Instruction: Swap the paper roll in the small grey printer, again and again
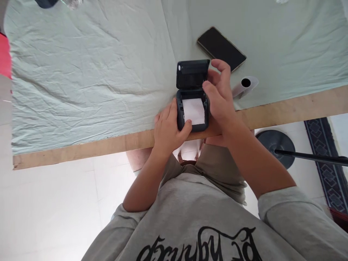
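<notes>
A small dark device (179,123) stands at the table's front edge with its lid (192,74) raised. White paper (194,111) lies inside its body. My left hand (171,127) grips the body from the left side, its thumb over the lower left of the paper. At the right of the lid is my right hand (219,90), fingers apart and curved, thumb and fingertips close to the lid's right edge; whether they touch it is unclear.
A black phone (221,49) lies beyond my right hand. Right of that hand is a white paper roll (241,87) with a dark core. Pale green cloth (103,72) covers the table, with a bare wooden front edge (81,149). A round black base (274,145) stands on the floor.
</notes>
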Available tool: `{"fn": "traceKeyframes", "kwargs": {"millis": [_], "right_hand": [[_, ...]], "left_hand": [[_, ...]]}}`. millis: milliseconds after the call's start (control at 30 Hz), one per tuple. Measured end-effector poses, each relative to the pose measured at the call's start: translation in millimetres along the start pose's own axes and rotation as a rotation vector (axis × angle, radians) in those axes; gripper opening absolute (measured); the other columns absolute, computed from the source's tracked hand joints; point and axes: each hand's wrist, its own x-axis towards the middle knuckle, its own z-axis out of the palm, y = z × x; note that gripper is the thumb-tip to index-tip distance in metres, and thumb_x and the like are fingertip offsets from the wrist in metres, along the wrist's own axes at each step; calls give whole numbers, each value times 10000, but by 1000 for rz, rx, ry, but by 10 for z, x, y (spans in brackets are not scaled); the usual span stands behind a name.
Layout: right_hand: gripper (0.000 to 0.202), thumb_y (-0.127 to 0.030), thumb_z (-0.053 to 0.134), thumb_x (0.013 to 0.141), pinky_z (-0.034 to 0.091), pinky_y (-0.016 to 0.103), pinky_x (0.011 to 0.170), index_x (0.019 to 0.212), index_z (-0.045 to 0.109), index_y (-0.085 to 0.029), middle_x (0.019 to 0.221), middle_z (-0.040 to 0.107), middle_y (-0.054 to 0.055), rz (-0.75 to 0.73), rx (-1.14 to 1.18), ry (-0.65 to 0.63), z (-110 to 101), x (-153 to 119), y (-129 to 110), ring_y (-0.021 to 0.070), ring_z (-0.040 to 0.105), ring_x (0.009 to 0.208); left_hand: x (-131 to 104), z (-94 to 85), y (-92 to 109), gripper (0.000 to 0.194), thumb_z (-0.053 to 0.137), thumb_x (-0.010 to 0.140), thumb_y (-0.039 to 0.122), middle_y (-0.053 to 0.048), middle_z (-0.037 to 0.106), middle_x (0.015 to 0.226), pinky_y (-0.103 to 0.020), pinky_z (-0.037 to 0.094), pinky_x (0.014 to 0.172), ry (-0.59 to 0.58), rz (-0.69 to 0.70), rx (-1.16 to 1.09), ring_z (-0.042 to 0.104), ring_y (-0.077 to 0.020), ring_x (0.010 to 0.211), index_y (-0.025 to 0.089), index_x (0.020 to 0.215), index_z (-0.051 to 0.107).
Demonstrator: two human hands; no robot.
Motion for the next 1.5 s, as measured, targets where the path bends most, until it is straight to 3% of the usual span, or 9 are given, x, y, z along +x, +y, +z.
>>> {"fn": "traceKeyframes", "kwargs": {"millis": [133,333,433,600,767,933,1033,1233,1500], "right_hand": [[453,-663,374,990,483,511,1147,1339,405,-377,1407,602,46,-40,173,138,-30,-233,-34,259,552,1398],[391,-575,453,1009,466,473,1170,1304,505,-323,1392,619,71,-24,143,111,-47,-384,-48,248,563,1369],[384,-546,502,995,488,489,1151,1284,512,-295,1364,631,77,-9,157,78,-39,-330,-17,248,596,1327],[383,-480,572,962,504,484,1137,1292,512,-294,1337,634,56,63,198,-70,-113,-263,-11,240,597,1302],[400,-397,628,919,557,463,1054,1288,515,-294,1321,629,45,104,209,-198,-230,-208,-88,229,634,1185],[383,-321,541,947,468,501,1193,1326,496,-295,1431,596,64,45,70,-202,-216,-236,-116,246,562,1353],[390,-310,450,980,382,487,1269,1369,471,-286,1503,558,70,-34,-20,-146,-176,-303,-103,218,477,1459],[436,-422,431,1002,470,535,1163,1413,452,-278,1454,595,111,-19,-86,-60,-132,-377,-60,278,574,1346],[460,-488,373,1017,467,556,1120,1406,483,-268,1404,636,111,5,-137,-16,-99,-386,-76,296,612,1264]], "left_hand": [[-1,4,-13,716,478,942,461,-193,525,1561,-483,370,1160,7,16,-1,509,-359,1419,91,1548,385],[-6,21,-35,731,469,947,499,-212,530,1548,-491,373,1149,14,21,19,513,-377,1406,87,1546,383],[-16,7,-29,744,463,962,513,-195,531,1550,-468,373,1140,29,48,-9,538,-354,1384,124,1584,337],[-29,-36,-13,583,451,986,498,-124,520,1568,-467,385,1098,25,97,-12,571,-333,1352,277,1524,478],[-6,-42,-1,550,480,972,470,-119,541,1544,-470,397,1081,31,67,-20,579,-339,1334,275,1484,530],[10,-25,13,534,502,958,472,-126,558,1523,-482,394,1094,32,52,-21,571,-333,1349,265,1447,552],[-3,3,-1,609,520,945,530,-137,541,1544,-482,387,1112,37,69,2,556,-342,1371,240,1479,494],[-16,41,-9,901,583,885,591,-261,496,1564,-489,366,1162,15,62,56,533,-385,1404,57,1558,313],[-86,-24,-64,1028,701,838,627,-278,491,1562,-553,374,1180,-76,102,127,510,-428,1428,68,1589,275]]}}
